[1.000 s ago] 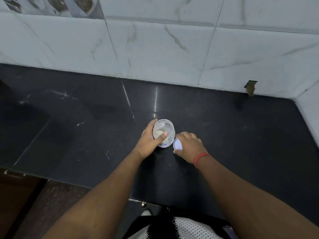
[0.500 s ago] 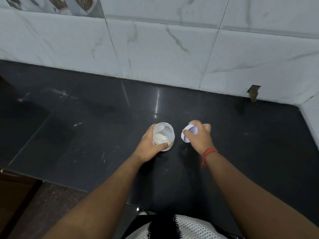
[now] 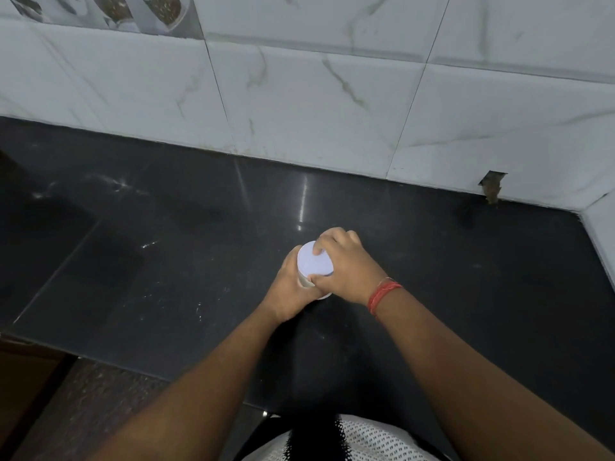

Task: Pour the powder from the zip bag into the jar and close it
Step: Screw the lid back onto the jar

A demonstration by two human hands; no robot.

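Note:
A small clear jar (image 3: 304, 281) stands on the black counter (image 3: 166, 261), mostly hidden by my hands. My left hand (image 3: 293, 291) wraps around its side. A pale lilac round lid (image 3: 314, 259) lies flat on top of the jar's mouth. My right hand (image 3: 346, 264), with a red thread at the wrist, grips the lid's rim between thumb and fingers. The powder inside the jar is hidden under the lid. No zip bag is in view.
White marble-look wall tiles (image 3: 299, 94) rise behind the counter and turn a corner at the far right (image 3: 599, 227). A chipped hole (image 3: 492, 186) marks the tile base. The counter's front edge (image 3: 100, 356) runs low on the left.
My right hand lifted the lid from beside the jar and brought it left onto the jar's mouth, which stood uncovered with powder showing before. My left hand kept hold of the jar.

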